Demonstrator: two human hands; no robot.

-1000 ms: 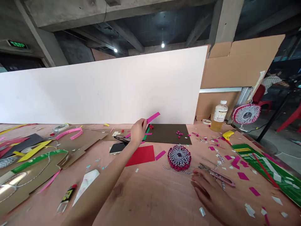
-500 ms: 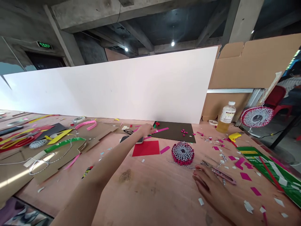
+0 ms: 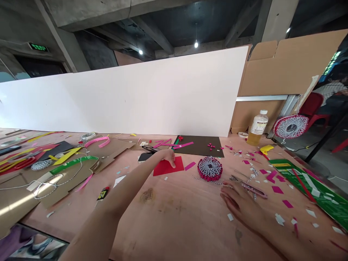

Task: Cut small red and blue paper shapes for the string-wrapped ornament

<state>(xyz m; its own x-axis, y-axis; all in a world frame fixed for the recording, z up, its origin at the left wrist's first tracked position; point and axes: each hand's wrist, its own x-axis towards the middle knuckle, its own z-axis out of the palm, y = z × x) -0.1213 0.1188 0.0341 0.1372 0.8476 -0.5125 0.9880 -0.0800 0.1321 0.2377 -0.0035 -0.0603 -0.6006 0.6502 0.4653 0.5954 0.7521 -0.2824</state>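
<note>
My left hand (image 3: 166,156) reaches out over the back edge of a red paper sheet (image 3: 168,169), thumb apart from the fingers. A black phone (image 3: 144,156) lies beside its wrist, partly hidden. My right hand (image 3: 239,197) rests on the table with loosely bent fingers and holds nothing I can see. Close to its fingertips is a pink-handled tool (image 3: 255,190), partly covered by the hand. Just beyond lies a round coaster-like piece (image 3: 210,168) of black-and-white cord with a magenta rim, its cord tail trailing left and right.
A dark board (image 3: 202,149) carries magenta strips and small rolls. Right of it stand a bottle of yellow liquid (image 3: 257,128) and a yellow glue gun-like item (image 3: 266,149). Paper scraps, a green sheet (image 3: 320,192) and cardboard (image 3: 108,165) lie around. A white panel (image 3: 141,101) closes off the back.
My left hand has drawn back from the magenta strips at the dark board to over the red paper. My right hand stays in about the same place. The view has shifted slightly.
</note>
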